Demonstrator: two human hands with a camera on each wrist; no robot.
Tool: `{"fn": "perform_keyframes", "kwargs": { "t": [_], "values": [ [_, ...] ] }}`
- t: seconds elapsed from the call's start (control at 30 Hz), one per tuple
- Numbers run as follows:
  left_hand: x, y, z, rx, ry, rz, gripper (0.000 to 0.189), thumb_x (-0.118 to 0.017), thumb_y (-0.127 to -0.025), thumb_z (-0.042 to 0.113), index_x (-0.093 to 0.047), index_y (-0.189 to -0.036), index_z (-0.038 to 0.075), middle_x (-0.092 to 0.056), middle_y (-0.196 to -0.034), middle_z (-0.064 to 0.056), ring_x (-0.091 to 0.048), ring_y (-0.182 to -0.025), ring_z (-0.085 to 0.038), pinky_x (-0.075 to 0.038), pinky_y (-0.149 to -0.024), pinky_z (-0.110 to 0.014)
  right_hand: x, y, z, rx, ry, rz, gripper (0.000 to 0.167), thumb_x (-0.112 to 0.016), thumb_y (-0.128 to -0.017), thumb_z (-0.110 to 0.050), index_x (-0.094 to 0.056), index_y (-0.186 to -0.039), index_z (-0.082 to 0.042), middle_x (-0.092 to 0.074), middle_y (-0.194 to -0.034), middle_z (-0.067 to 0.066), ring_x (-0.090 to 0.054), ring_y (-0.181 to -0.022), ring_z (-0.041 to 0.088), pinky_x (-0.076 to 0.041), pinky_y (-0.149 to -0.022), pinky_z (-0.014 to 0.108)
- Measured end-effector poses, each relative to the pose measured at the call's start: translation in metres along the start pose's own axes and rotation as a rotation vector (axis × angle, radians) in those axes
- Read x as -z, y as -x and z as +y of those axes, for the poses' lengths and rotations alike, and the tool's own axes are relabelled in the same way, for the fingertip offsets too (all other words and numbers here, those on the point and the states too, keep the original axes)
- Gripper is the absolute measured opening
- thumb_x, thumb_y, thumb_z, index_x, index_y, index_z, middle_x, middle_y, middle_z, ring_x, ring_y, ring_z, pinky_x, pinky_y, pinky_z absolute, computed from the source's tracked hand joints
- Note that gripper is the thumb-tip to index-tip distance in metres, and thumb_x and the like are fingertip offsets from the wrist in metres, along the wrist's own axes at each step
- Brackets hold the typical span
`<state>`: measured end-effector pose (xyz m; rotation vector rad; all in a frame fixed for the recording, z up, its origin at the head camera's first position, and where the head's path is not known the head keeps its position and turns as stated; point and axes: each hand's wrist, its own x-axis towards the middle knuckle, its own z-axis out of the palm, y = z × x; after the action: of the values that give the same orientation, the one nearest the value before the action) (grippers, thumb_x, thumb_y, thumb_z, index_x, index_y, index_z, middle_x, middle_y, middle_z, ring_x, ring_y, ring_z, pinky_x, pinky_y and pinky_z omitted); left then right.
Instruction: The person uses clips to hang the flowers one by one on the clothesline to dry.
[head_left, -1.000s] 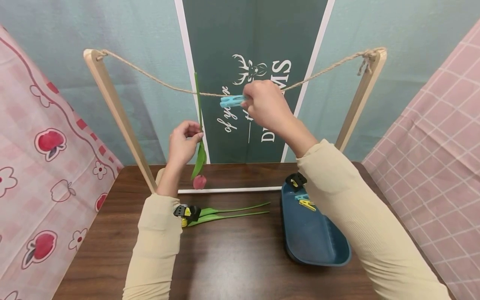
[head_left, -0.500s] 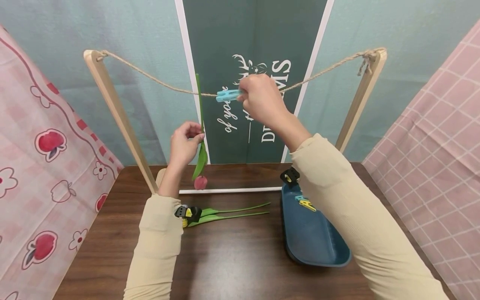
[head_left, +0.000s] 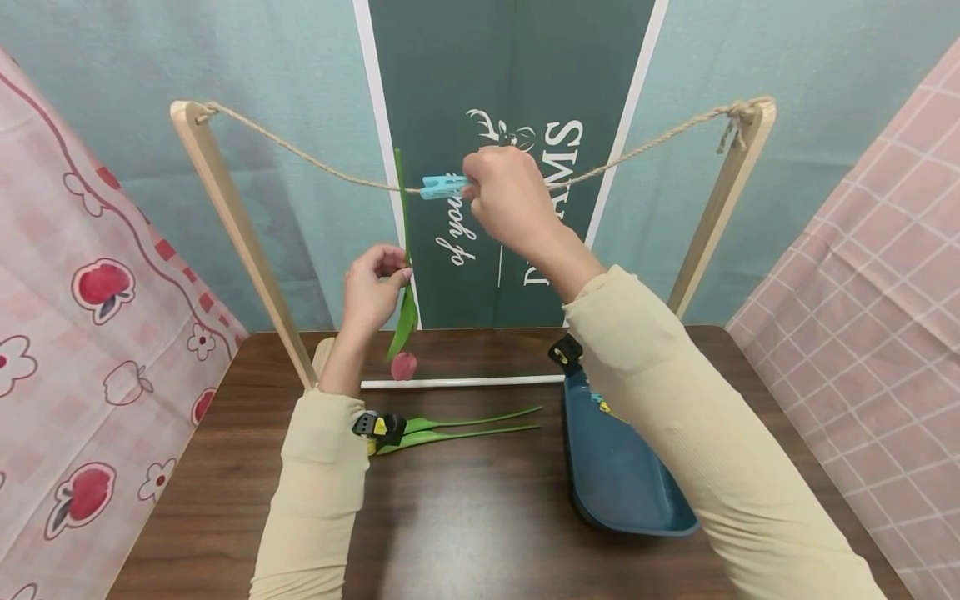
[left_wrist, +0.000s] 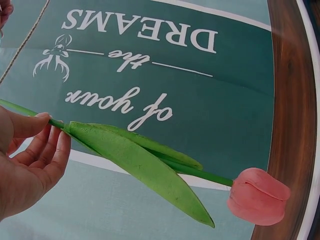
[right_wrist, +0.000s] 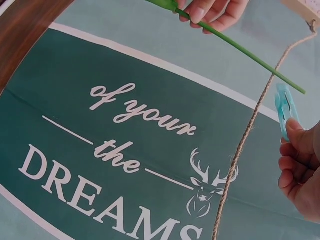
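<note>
My left hand (head_left: 375, 287) pinches the green stem of a pink tulip (left_wrist: 257, 196), whose bloom hangs downward with its leaves below the fingers. The upper stem crosses the twine rope (head_left: 322, 167). My right hand (head_left: 510, 196) pinches a light blue clothespin (right_wrist: 285, 107) by its rear end. In the head view the clothespin's front end points left, close to the stem; in the right wrist view a small gap shows between it and the stem. Two more green-stemmed flowers (head_left: 465, 429) lie on the table, their blooms mostly hidden behind the left wrist's camera.
Two wooden posts (head_left: 232, 225) hold the rope's ends, and a white bar (head_left: 465, 382) runs between them low down. A dark blue tray (head_left: 622, 492) sits at the right of the brown table (head_left: 465, 525), with blue and yellow clothespins (head_left: 603, 405) inside, partly behind the right sleeve.
My right hand has moved left with the clothespin, which has risen slightly and come closer to the stem. The left hand and tulip stay almost in place.
</note>
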<state>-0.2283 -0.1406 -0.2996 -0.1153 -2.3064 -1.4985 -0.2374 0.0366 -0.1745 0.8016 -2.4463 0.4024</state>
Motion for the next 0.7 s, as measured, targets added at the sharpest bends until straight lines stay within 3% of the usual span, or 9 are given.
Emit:
{"fn": "perform_keyframes", "kwargs": {
  "t": [0.7],
  "values": [
    [-0.0005, -0.0002, 0.0, 0.007, -0.006, 0.004, 0.013, -0.06, -0.086, 0.001, -0.059, -0.099, -0.001, -0.061, -0.091, -0.014, -0.058, -0.086, -0.023, -0.045, -0.074, -0.032, -0.0072, -0.0066, -0.0068, 0.004, 0.01, -0.013, 0.008, -0.057, -0.085, 0.001, -0.063, -0.08, 0.003, -0.058, -0.077, 0.015, -0.057, -0.078, 0.028, -0.045, -0.072, 0.037]
  ]
}}
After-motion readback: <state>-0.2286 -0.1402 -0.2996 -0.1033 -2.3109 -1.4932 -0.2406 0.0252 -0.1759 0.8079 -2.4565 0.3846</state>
